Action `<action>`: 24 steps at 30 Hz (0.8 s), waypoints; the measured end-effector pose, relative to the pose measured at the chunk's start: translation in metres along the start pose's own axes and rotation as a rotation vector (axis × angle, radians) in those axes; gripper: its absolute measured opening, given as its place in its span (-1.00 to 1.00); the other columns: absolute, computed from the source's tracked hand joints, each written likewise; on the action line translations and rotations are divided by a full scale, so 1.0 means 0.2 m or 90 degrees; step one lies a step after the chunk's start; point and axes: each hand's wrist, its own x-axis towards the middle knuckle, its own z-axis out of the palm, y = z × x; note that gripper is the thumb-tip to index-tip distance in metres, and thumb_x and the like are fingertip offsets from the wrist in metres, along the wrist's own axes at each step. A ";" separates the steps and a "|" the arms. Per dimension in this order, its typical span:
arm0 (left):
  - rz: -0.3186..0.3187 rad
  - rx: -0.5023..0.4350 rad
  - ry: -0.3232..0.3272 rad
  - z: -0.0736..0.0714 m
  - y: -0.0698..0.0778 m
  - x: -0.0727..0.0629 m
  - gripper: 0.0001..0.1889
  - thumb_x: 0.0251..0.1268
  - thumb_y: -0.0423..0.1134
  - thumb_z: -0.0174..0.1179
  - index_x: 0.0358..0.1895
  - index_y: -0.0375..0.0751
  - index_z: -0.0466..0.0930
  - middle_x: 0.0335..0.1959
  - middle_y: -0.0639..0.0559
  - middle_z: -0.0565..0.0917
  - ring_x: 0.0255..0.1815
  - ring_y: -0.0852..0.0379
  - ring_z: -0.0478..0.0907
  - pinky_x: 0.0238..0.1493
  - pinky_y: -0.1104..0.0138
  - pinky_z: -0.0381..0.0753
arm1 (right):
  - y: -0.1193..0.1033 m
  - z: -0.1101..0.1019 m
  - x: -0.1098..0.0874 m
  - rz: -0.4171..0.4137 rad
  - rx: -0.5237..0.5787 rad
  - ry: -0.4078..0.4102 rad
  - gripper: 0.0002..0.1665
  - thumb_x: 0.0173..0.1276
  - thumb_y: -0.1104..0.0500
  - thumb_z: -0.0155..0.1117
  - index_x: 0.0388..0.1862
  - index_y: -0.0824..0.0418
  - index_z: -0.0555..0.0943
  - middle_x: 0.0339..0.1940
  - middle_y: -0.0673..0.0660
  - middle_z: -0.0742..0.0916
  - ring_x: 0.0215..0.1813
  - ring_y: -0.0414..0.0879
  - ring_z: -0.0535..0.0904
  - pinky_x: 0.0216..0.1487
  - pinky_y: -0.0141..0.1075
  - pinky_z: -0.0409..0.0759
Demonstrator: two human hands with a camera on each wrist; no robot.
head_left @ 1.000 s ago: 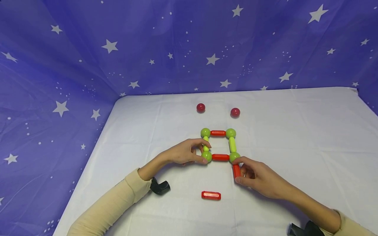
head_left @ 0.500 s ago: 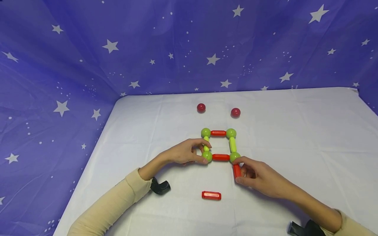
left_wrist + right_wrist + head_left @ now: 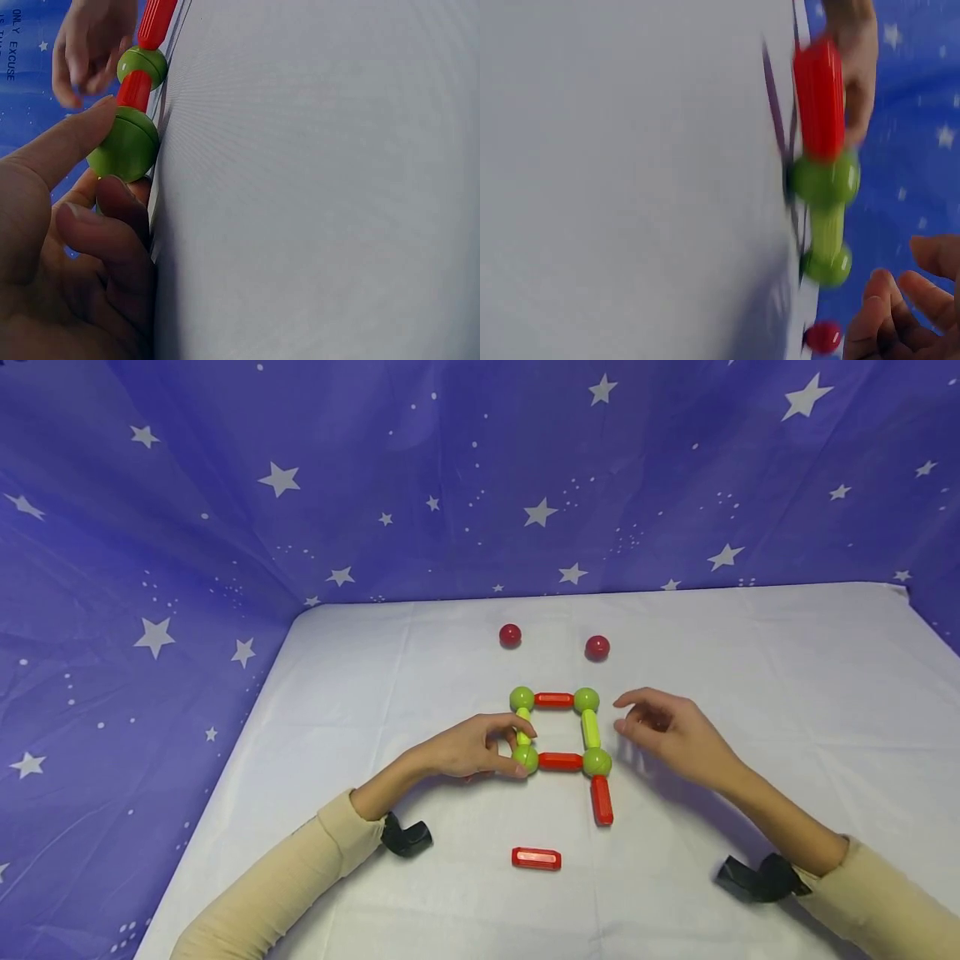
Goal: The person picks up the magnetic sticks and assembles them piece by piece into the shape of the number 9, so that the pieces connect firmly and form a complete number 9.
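Observation:
Four-sided and flat on the table lies a frame of green balls joined by red rods and yellow-green rods [image 3: 591,729]. My left hand [image 3: 472,745] grips its near-left corner, thumb on the green ball [image 3: 527,760] and a finger over the left yellow-green rod [image 3: 523,739]. From the near-right green ball [image 3: 597,762] a red rod [image 3: 602,800] sticks out toward me, large in the right wrist view. My right hand [image 3: 678,735] hovers just right of the frame, fingers loosely curved, holding nothing.
A loose red rod [image 3: 536,858] lies nearest to me. Two red balls, one at left [image 3: 510,636] and one at right [image 3: 597,648], sit behind the frame. A starry blue cloth [image 3: 450,485] hangs behind the white table. Black wrist mounts [image 3: 407,837] jut below each wrist.
My right hand has let go of the red rod at the near-right ball and moved away from me, up beside the frame's right side. My left hand stays in place.

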 end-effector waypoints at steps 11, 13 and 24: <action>-0.011 -0.006 -0.005 0.00 -0.01 0.00 -0.48 0.14 -0.22 0.46 0.18 0.00 0.51 -0.11 0.01 0.55 -0.70 0.19 0.34 -0.68 0.39 0.32 | 0.21 -0.09 0.34 0.077 0.012 0.067 -0.47 0.36 0.23 0.34 0.27 0.35 0.48 -0.09 0.34 0.67 -0.31 0.13 0.60 -0.49 -0.27 0.59; -0.011 -0.004 -0.005 0.00 -0.01 0.00 -0.48 0.14 -0.22 0.46 0.18 0.00 0.51 -0.11 0.01 0.55 -0.70 0.19 0.34 -0.67 0.39 0.32 | 0.22 -0.09 0.38 0.084 0.015 0.062 -0.42 0.36 0.22 0.34 0.31 0.35 0.45 -0.06 0.37 0.66 -0.28 0.14 0.60 -0.48 -0.28 0.59; -0.007 -0.007 -0.004 0.00 0.00 0.00 -0.48 0.15 -0.22 0.46 0.19 -0.01 0.51 -0.12 0.01 0.55 -0.70 0.19 0.33 -0.67 0.39 0.32 | 0.26 -0.06 0.53 0.119 -0.019 0.041 -0.34 0.36 0.15 0.35 0.39 0.28 0.40 0.07 0.40 0.62 0.04 0.22 0.56 -0.39 -0.27 0.61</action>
